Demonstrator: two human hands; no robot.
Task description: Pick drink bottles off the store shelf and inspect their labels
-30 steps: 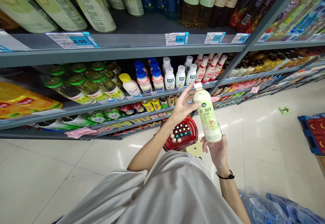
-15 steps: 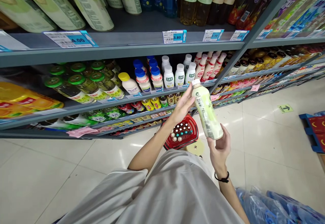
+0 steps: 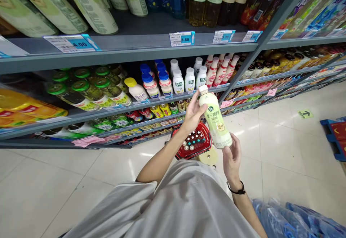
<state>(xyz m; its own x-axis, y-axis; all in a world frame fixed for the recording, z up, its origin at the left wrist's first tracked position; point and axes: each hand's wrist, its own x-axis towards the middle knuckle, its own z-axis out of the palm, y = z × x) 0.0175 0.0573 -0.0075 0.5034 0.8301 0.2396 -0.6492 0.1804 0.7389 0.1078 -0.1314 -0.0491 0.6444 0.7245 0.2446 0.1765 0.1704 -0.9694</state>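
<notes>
A pale green drink bottle (image 3: 215, 119) with a white cap is held tilted in front of the shelves, its front label facing me. My left hand (image 3: 194, 112) is closed around the upper part, just under the cap, with the thumb across the label. At the bottle's base, my right hand (image 3: 232, 155) grips the lower end; some of its fingers are hidden behind it. A black band circles the right wrist. Below the bottle, on the floor, stands a red basket (image 3: 207, 137) holding several bottles with white and teal caps.
Shelves (image 3: 129, 56) full of drinks run across in front, with price tags along the edges. White soy milk bottles (image 3: 178, 81) stand behind my left hand. Blue plastic-wrapped packs (image 3: 292, 220) lie at lower right. A blue pallet (image 3: 331, 139) with red boxes stands at far right.
The bottle has turned about its long axis, from the barcode side to the front label. Both hands have shifted slightly left with it.
</notes>
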